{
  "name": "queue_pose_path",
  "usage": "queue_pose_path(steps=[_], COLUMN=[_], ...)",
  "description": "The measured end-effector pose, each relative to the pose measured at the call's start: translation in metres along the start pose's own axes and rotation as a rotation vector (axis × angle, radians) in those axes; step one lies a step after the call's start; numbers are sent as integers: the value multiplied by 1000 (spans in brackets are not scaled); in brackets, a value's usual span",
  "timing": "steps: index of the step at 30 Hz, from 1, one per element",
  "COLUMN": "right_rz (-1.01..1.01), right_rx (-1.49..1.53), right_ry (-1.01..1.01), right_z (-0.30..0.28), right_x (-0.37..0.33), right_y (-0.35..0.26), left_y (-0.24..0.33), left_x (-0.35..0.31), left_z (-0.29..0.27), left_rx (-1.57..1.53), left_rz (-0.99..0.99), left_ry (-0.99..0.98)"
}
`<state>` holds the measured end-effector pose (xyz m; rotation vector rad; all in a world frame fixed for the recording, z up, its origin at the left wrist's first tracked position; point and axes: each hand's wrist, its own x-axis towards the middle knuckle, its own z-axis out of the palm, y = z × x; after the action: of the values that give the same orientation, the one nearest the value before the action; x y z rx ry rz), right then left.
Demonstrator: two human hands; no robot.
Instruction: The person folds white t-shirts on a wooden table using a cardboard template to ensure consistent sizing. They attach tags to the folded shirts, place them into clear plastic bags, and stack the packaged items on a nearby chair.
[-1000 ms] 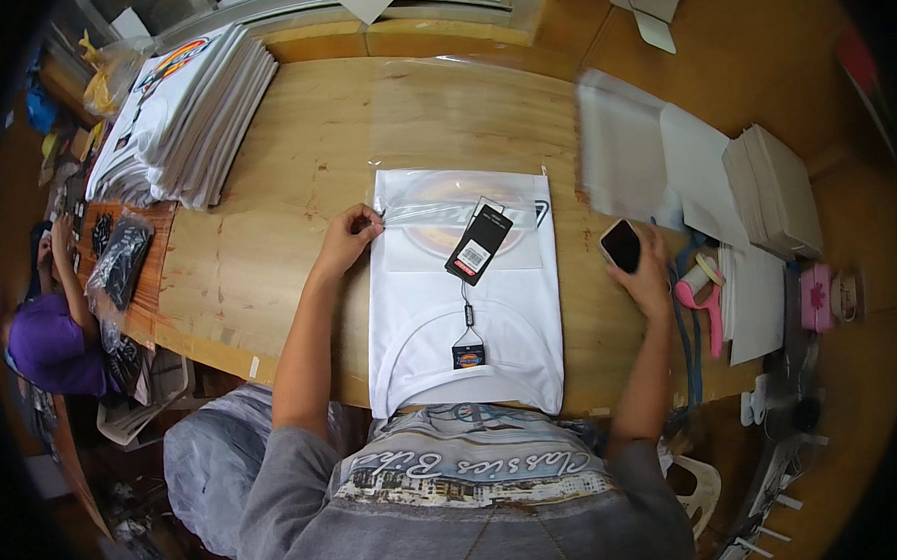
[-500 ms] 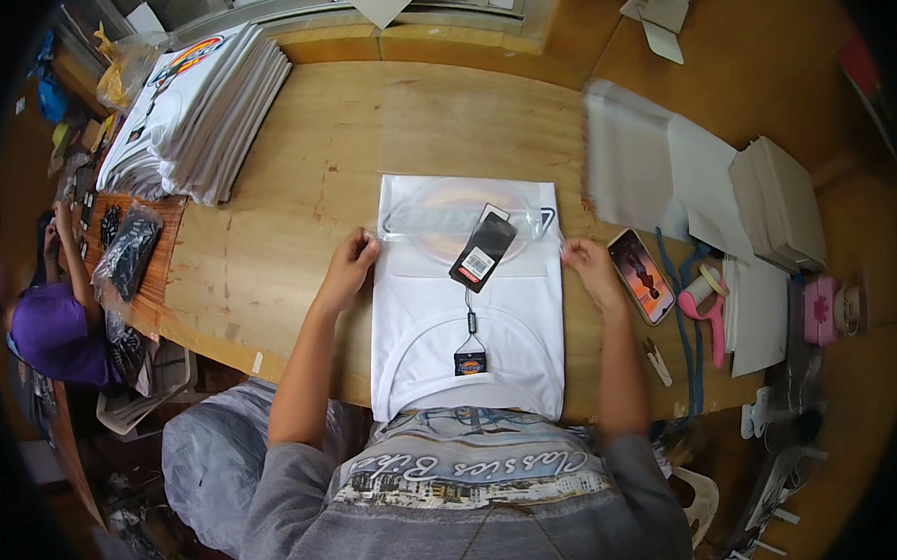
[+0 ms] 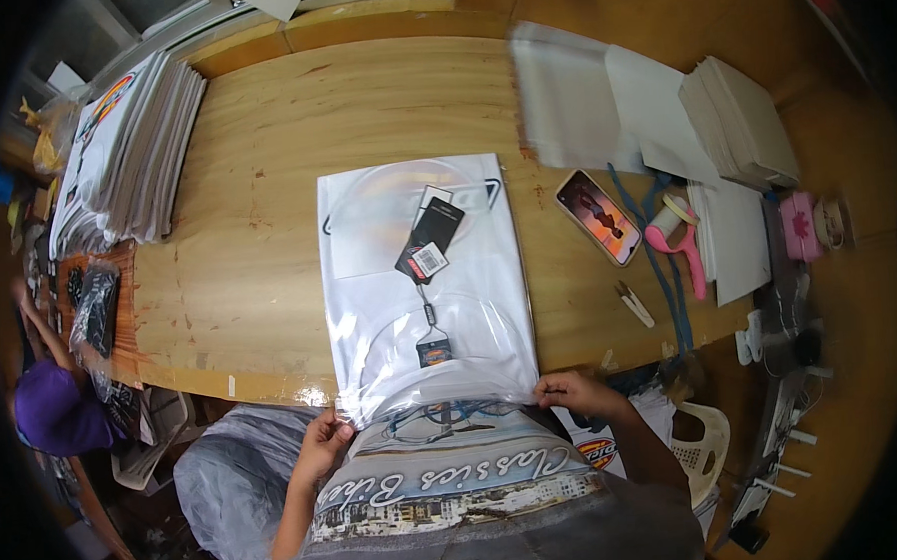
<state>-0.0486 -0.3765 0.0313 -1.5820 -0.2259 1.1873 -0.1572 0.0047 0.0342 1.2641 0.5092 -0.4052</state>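
The left grip [image 3: 325, 438] is closed on the near left corner of a clear bag [image 3: 518, 387], and the right grip [image 3: 574, 393] pinches at its near right corner. Inside the bag lies the folded white shirt [image 3: 365, 324], flat across the near half of the desk [image 3: 260, 318], its collar at the near edge, against the person's grey top [image 3: 459, 520]. A black tag [image 3: 435, 236] lies on the shirt's front. The desk is worn tan wood with dark scuffs and tape along its near edge. To the right of the shirt lie a lit phone [image 3: 599, 216], small snips [image 3: 634, 304], a blue strap [image 3: 675, 300] and a pink dispenser [image 3: 694, 264]; behind them are clear sheets [image 3: 566, 100] and a beige stack [image 3: 747, 117]. At the far left stands a pile of white shirts [image 3: 128, 159], with a packet of black items [image 3: 96, 307] nearer. Off the left end is a person in a purple cap [image 3: 62, 409]; below the desk sits a grey sack [image 3: 242, 479], and a window [image 3: 152, 13] runs along the back. Half a second ago both hands were beside the shirt's printed part, the bag's mouth across it; now they are at the near edge, with the bag down over the collar.
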Motion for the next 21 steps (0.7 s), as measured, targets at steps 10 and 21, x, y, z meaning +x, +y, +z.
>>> queue_pose_path(steps=[10,21], right_rz=[-326,-854], right_rx=[400,-1435], right_ry=[695,435], right_z=[-21,10], right_x=[117,143], right_y=[-41,-75], left_y=[73,73], left_x=[39,69], left_z=[19,41], left_rx=[673,981], left_rz=[425,600], left_ry=[65,111])
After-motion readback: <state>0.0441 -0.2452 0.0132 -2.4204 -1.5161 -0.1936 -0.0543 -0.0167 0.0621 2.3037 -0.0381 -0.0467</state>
